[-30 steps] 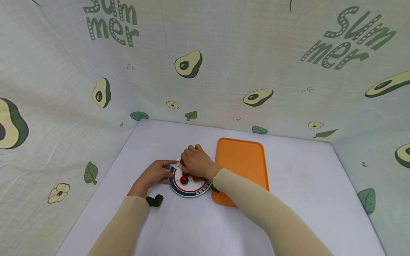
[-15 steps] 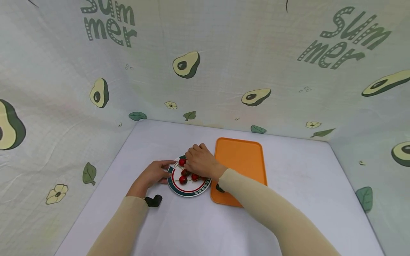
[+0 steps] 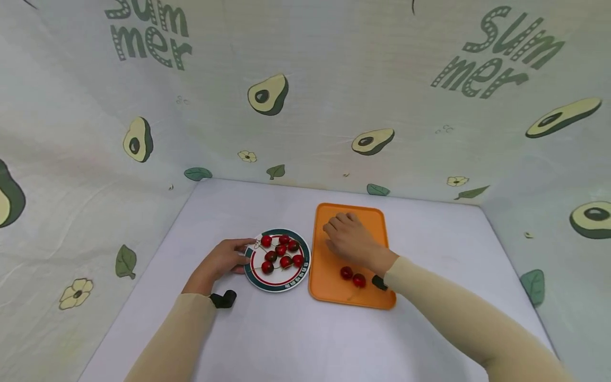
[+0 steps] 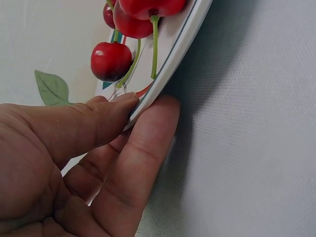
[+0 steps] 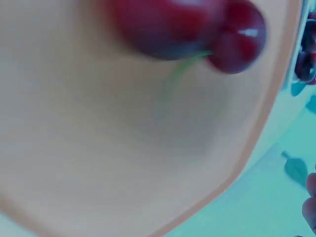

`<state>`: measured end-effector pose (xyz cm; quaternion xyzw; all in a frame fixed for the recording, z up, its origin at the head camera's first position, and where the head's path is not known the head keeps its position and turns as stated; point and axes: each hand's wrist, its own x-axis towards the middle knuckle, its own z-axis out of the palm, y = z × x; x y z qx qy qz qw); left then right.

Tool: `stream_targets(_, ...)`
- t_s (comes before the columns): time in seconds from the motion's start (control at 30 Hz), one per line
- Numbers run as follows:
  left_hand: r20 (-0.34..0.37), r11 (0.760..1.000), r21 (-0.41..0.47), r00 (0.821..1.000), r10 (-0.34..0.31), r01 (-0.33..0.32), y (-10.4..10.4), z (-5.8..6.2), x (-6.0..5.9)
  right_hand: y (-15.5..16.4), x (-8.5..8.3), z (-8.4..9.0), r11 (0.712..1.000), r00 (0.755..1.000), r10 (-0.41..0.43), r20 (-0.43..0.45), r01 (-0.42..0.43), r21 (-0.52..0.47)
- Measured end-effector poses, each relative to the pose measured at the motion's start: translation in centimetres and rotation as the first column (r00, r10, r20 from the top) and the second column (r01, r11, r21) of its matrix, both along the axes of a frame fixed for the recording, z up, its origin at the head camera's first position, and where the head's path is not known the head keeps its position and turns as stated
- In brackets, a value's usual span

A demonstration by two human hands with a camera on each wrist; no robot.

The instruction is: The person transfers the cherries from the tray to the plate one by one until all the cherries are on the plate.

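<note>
My left hand grips the left edge of a round plate with a teal and red border. In the left wrist view its thumb lies over the plate's rim, with fingers underneath. Several red cherries with green stems sit on the plate. Above the orange tray is my right hand, its fingers bent downward. Whether it holds anything is hidden. Two cherries lie on the tray near the right wrist. The right wrist view shows cherries close up, and only fingertips at its edge.
Everything stands on a white-covered table. Behind and at both sides hangs a pale cloth printed with avocados and leaves. The tray stands just right of the plate, with a raised rim. Black wrist cameras show at the sleeves.
My right hand has moved right, from over the plate to over the tray. More cherries on the plate and two on the tray are now uncovered. The left hand keeps its hold.
</note>
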<state>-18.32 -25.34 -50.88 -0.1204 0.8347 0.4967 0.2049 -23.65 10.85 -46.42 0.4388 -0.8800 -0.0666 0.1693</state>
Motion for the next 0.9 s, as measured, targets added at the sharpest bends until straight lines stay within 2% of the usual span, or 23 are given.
stream_targets(0.17, -0.013, 1.000, 0.007, 1.000, 0.005, -0.005, -0.2, -0.1, 0.0, 3.6, 1.2, -0.5, 1.000, 1.000, 0.017, -0.016, -0.017, -0.001)
stream_targets(0.47, -0.015, 1.000, 0.004, 1.000, 0.000, 0.001, 0.1, 0.2, 0.1, 8.7, 3.8, -2.4, 0.996, 0.995, 0.089, 0.047, -0.089, 0.004)
stream_targets(0.7, -0.016, 1.000, -0.001, 1.000, -0.005, 0.005, 0.2, 0.4, 0.3, 10.4, 5.6, -3.9, 0.986, 0.981, 0.163, 0.105, -0.161, -0.032)
stream_targets(0.9, -0.007, 1.000, -0.020, 1.000, -0.001, 0.001, 0.4, 0.5, 0.2, 10.6, 6.0, -4.8, 0.979, 0.976, 0.205, 0.068, -0.204, -0.018)
